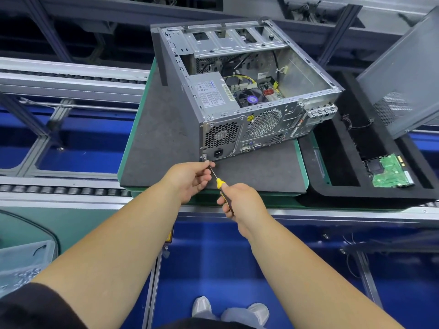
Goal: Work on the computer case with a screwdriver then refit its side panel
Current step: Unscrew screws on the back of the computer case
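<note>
An open grey computer case (237,96) lies on its side on a dark foam mat (156,138), rear panel facing me, its inside showing. My right hand (240,200) grips the yellow-and-black handle of a screwdriver (219,182). The tip of the tool points at the lower left corner of the rear panel. My left hand (190,178) pinches the metal shaft close to the tip, right by that corner. The grey side panel (403,74) leans upright at the far right, apart from the case.
A black foam tray (351,162) at the right holds a green circuit board (389,172) and loose wires. Roller conveyor rails (64,191) run left and right of the green pallet. A plastic bag of small parts (21,267) lies at lower left.
</note>
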The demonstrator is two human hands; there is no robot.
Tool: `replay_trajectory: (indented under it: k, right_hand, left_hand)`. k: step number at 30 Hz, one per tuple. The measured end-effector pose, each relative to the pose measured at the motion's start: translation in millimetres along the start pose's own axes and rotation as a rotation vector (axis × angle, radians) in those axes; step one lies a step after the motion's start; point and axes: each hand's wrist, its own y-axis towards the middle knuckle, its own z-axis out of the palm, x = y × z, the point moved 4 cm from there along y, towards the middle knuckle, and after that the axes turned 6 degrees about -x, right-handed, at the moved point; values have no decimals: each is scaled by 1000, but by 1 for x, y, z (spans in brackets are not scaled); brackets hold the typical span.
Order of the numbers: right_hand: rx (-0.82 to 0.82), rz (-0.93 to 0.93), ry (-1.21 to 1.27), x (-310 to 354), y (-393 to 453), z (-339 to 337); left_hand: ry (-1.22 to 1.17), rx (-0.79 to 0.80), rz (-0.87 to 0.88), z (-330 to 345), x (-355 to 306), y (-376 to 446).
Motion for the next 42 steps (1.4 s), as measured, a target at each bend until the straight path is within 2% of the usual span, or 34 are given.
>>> replay_trajectory:
  k: [5, 10, 14, 19, 22, 25, 28, 33, 37, 42]
  right_hand:
    - [52, 194, 48, 1, -1, 10]
    - [47, 122, 108, -6, 0, 9]
    - [9, 46, 62, -6, 3, 4]
    - [16, 184, -14, 1, 8, 6]
    - [47, 230, 77, -1, 8, 11]
    - [27, 142, 122, -6, 7, 10]
    - [-17, 56, 10, -8, 7, 6]
    - [1, 124, -64, 0, 7, 9]
    - [32, 188, 25, -2, 10, 13]
    - [11, 61, 120, -11, 10, 8]
  left_hand:
    - [38, 49, -9, -3, -1, -2]
    - [-5, -17, -33, -1, -1, -1]
    - [-5, -42, -38, 2, 0, 1]
    - [29, 25, -27, 0, -2, 0]
    - [36, 34, -26, -2, -2, 1]
    - [13, -1, -37, -2, 0, 3]
    - [7, -46, -41, -1, 1, 6]
    - [20, -42, -39, 0, 0, 6]
    - [19, 4, -35, -3, -1, 5]
    - [-1, -31, -55, -1, 0, 7]
